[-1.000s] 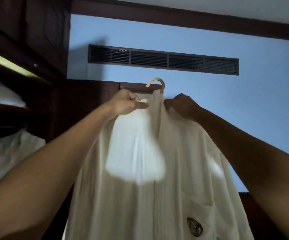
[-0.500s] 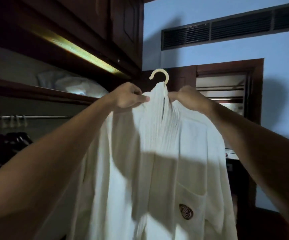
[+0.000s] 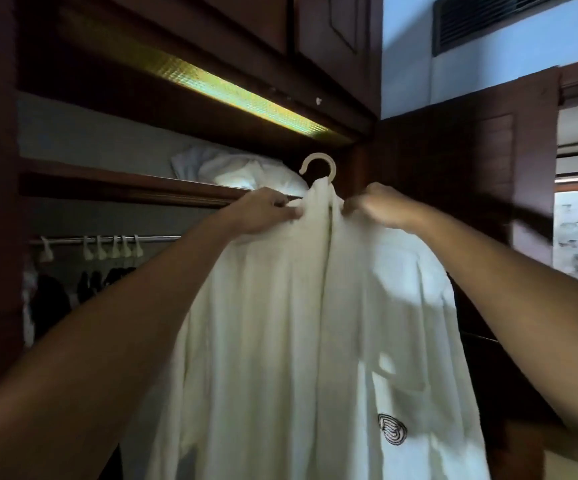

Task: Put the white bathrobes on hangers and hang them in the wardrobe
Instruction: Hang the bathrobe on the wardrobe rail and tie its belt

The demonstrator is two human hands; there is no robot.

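Two hands carry one robe on its hanger toward the wardrobe rail.

The left hand (image 3: 266,211) pinches the collar of the robe (image 3: 315,341) on one side, and the right hand (image 3: 381,206) has its fingers curled on the collar at the other side, a little blurred. The hanger (image 3: 318,164) is inside the robe; only its hook shows above the collar, and it is free in the air, not on anything. Half a second ago the view was more toward the blue wall; now the wardrobe fills it and the rail (image 3: 107,239) with its pale hooks is nearer, low and left of the hands. I judge that the dressing of the hanger is finished and only the hooking onto the rail is left.
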